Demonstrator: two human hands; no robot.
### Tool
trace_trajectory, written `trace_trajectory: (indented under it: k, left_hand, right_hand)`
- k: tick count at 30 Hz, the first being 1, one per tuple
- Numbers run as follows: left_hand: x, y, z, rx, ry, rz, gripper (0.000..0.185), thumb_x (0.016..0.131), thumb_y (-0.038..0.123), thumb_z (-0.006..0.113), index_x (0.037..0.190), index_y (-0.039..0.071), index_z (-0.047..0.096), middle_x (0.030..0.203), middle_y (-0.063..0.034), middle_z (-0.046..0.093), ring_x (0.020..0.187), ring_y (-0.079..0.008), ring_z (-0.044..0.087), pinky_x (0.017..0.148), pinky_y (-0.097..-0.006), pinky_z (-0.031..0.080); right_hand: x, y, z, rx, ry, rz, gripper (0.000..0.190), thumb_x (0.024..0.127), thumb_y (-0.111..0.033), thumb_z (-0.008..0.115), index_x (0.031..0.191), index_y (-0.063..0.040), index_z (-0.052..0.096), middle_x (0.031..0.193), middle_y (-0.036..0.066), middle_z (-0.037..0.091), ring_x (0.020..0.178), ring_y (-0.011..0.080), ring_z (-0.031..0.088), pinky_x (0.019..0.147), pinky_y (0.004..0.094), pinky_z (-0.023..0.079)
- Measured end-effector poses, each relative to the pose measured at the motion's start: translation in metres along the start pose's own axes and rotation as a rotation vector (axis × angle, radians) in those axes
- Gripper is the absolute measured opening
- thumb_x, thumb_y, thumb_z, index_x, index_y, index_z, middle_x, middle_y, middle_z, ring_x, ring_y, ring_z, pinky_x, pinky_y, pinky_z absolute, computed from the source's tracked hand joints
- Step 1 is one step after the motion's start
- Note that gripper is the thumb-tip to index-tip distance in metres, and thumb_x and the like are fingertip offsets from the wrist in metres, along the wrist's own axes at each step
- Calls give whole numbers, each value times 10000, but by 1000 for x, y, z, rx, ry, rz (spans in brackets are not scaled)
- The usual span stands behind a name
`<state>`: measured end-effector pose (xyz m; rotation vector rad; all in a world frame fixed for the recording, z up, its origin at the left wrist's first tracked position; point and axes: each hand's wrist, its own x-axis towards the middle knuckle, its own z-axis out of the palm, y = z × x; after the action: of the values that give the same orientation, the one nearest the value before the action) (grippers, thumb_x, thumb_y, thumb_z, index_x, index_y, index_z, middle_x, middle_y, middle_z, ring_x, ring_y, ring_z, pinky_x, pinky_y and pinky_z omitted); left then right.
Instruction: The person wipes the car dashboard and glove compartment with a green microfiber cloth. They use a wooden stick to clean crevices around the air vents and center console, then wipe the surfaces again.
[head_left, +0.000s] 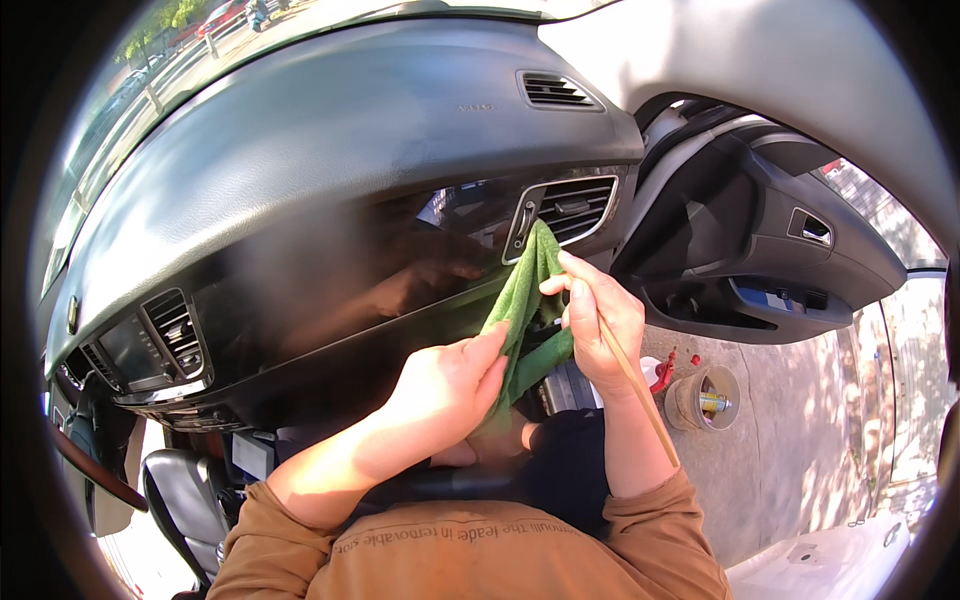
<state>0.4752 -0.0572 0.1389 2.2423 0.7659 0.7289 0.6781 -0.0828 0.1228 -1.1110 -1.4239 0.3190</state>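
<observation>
My left hand (457, 375) grips the lower folds of a green cloth (521, 300), which looks like microfibre. A thin wooden stick (637, 397) is held in my right hand (604, 322), its long end lying back along my forearm. The upper end of the stick is hidden by the cloth and my fingers. The cloth rises to a peak at the lower left of the dashboard's side air vent (574, 208), by the vent's thumbwheel (526, 219). Below my hands the cloth hangs in a loose fold.
The glossy dashboard trim panel (360, 277) runs left to the centre screen (131, 349). On the right the car door (750, 225) stands open. Outside, a bucket (679, 401) holding a spray can (714, 403) is on the concrete ground, beside a red object (663, 373).
</observation>
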Motion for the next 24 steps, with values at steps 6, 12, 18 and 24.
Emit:
trace_trajectory:
  k: [6, 12, 18, 24]
  left_hand:
    - [0, -1, 14, -84, -20, 33, 250, 872, 114, 563, 1091, -6, 552, 804, -200, 626, 719, -378, 617, 618, -435, 500]
    - [43, 0, 30, -104, 6, 17, 196, 876, 133, 546, 1021, 2, 534, 796, -221, 611, 746, -392, 608, 643, -453, 492]
    - [0, 0, -14, -114, 13, -68, 180, 868, 104, 535, 1011, -1, 563, 781, -196, 625, 729, -378, 625, 633, -430, 501]
    - [22, -1, 7, -104, 6, 17, 158, 868, 117, 533, 984, 10, 544, 812, -212, 616, 778, -399, 601, 676, -454, 489]
  right_hand:
    - [-10, -1, -24, 58, 58, 151, 250, 955, -87, 487, 1105, 66, 615, 731, 93, 652, 608, 83, 571, 533, 178, 431]
    - [11, 7, -22, -303, 86, -4, 241, 945, -78, 513, 1128, 40, 616, 888, 57, 674, 629, 27, 478, 577, 185, 413]
    - [10, -4, 8, 85, -96, 238, 241, 945, -94, 479, 1074, 49, 623, 790, 83, 673, 575, 49, 514, 540, 182, 418]
    - [25, -15, -35, -20, 46, 298, 242, 961, -135, 496, 1047, 36, 645, 751, 76, 663, 520, 39, 485, 484, 170, 387]
